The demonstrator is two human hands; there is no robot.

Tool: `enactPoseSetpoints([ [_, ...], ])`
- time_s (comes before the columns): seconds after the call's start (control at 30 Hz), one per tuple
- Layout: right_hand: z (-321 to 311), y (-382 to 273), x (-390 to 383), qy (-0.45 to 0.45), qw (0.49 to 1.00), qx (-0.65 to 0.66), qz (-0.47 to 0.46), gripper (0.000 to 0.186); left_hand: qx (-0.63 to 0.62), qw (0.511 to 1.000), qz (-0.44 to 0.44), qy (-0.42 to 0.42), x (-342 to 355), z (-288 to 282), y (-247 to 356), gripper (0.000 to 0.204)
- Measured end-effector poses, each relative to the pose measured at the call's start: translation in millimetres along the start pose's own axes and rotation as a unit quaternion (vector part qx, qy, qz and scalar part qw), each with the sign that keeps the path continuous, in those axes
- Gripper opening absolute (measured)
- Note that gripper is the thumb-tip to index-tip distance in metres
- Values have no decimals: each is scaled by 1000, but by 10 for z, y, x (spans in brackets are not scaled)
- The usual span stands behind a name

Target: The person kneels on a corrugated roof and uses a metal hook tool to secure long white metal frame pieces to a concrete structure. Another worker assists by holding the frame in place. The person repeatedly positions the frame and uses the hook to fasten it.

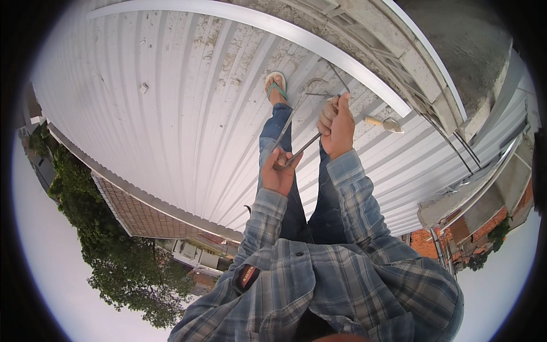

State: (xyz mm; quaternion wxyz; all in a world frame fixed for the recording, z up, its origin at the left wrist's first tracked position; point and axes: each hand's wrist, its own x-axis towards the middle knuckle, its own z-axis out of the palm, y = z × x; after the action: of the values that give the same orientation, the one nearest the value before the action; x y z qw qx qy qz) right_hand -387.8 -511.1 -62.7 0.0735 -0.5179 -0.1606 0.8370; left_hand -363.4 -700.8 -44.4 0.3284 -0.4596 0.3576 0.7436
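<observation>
My left hand (278,175) is closed around thin bent metal rods in front of my legs. One dark metal rod (306,146) runs from it up to my right hand (337,126), which is wrapped round the rod in a fist with the thumb on top. Beyond that fist, thin bent ends stick out over the roof sheet. A second, lighter rod (289,121) rises from my left hand and curves into a hook at its far end. Whether these pieces are joined cannot be made out. Right of my right hand, a trowel (389,124) with a yellowish handle lies on the roof.
I am on a ribbed white metal roof (171,125) with grit scattered on it. A pale metal strip (256,24) curves along its far side, beside a concrete block wall (419,60). Dark bars (450,145) project at right. The roof's edge (154,196) drops toward trees at left.
</observation>
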Motion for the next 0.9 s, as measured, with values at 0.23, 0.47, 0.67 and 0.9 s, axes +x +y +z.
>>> enactPoseSetpoints([
  [0.23, 736, 319, -426, -103, 946, -304, -47, 42, 571, 796, 146, -140, 731, 455, 775, 57],
  [0.47, 1006, 413, -530, -109, 883, -455, -36, 53, 590, 766, 185, 177, 1318, 793, 811, 33],
  [0.67, 1122, 634, -692, -45, 874, -484, -14, 47, 686, 672, 96, 262, 1556, 584, 585, 37],
  [0.9, 1133, 559, -1048, -26, 867, -495, -44, 44, 704, 657, 9, 270, 1788, 177, 338, 41],
])
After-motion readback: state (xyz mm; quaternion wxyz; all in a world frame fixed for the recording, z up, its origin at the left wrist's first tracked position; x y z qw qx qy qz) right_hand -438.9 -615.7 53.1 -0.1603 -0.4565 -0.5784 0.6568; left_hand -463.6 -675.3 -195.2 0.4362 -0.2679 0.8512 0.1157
